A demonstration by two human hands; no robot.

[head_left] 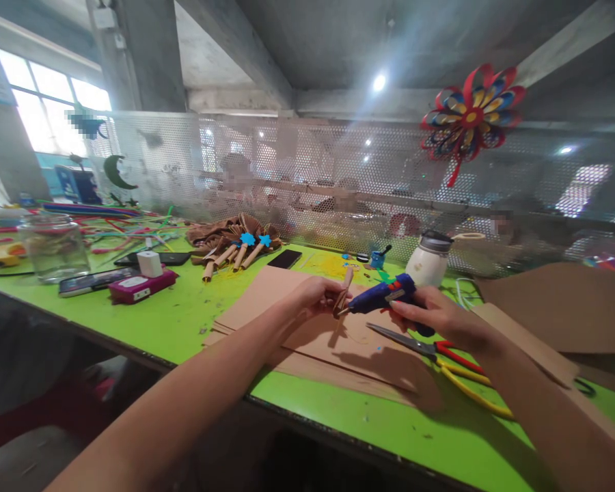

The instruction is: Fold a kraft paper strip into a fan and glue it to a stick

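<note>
My right hand (430,311) is wrapped round the handle of a blue hot glue gun (384,294), whose nozzle points left. Pinched in my left hand (320,295) is a piece of folded brown paper (342,294), held upright at the nozzle tip. Whether the nozzle touches the paper I cannot tell. Beneath both hands lies a stack of brown paper sheets (297,342). Scissors (425,347) with red and yellow handles rest partly on the stack, below my right hand.
Rolled brown paper pieces with blue shapes (240,249) lie at the back. A phone (285,258), a white bottle (429,260) and a purple power strip (142,283) stand around. A glass jar (55,249) is left, brown sheets (558,301) right. The green table's front edge (307,420) runs below.
</note>
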